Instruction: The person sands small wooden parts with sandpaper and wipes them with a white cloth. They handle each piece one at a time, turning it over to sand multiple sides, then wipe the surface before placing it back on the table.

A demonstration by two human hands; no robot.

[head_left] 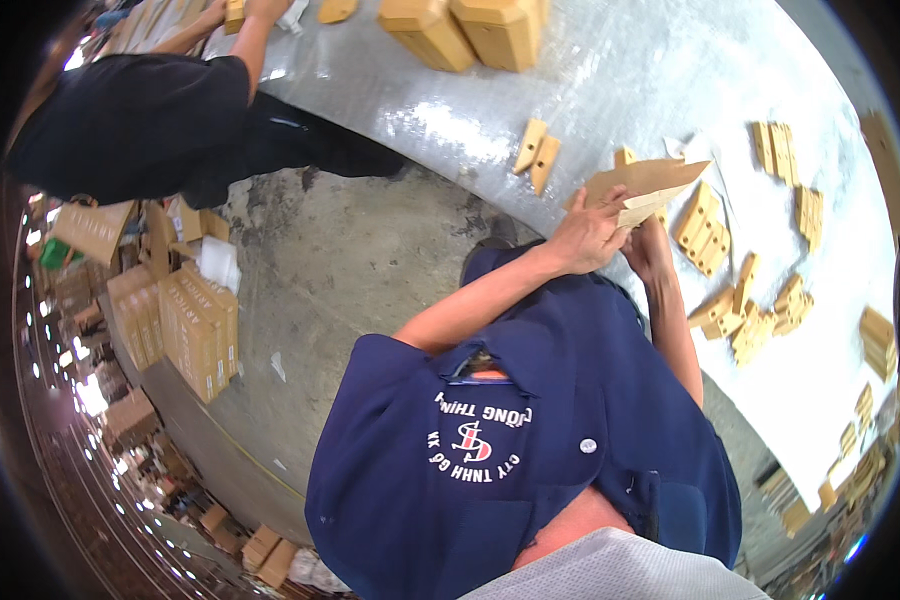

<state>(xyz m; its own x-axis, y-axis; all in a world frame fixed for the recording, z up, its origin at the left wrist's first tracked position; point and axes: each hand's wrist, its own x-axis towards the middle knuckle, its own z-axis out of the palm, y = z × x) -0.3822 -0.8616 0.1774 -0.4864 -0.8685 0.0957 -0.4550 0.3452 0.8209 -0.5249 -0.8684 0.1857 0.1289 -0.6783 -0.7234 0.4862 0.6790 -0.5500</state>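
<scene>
Two bare hands meet at the near edge of the metal table [620, 90], and from where I stand the brown paper [652, 180] between them is the centre of the dial. The left hand [585, 238] has its fingers closed over the paper's near side, pinching it. The right hand [652, 252] sits at 6 o'clock, tucked below the sheet; the paper and the other hand cover its fingertips, so I can't tell what it grips, if anything.

The sheet is bent over and gapes toward 2 o'clock, so I'd judge this piece of work to be partway along, not closed up. A small wooden piece [624, 156] peeks out at 11 o'clock.

Plenty lies loose with no paper around it: a wooden pair [537, 157] near 10 o'clock, a drilled row [703, 232] at 4, and a jumbled cluster [748, 312] between 4 and 5. Tidier is the upright set [775, 153] between 2 and 3; its neat order alone doesn't show whether it is finished or waiting. Tall wooden blocks [470, 35] stand off toward half past 10, and a co-worker in black [135, 130] is busy beyond 9.
</scene>
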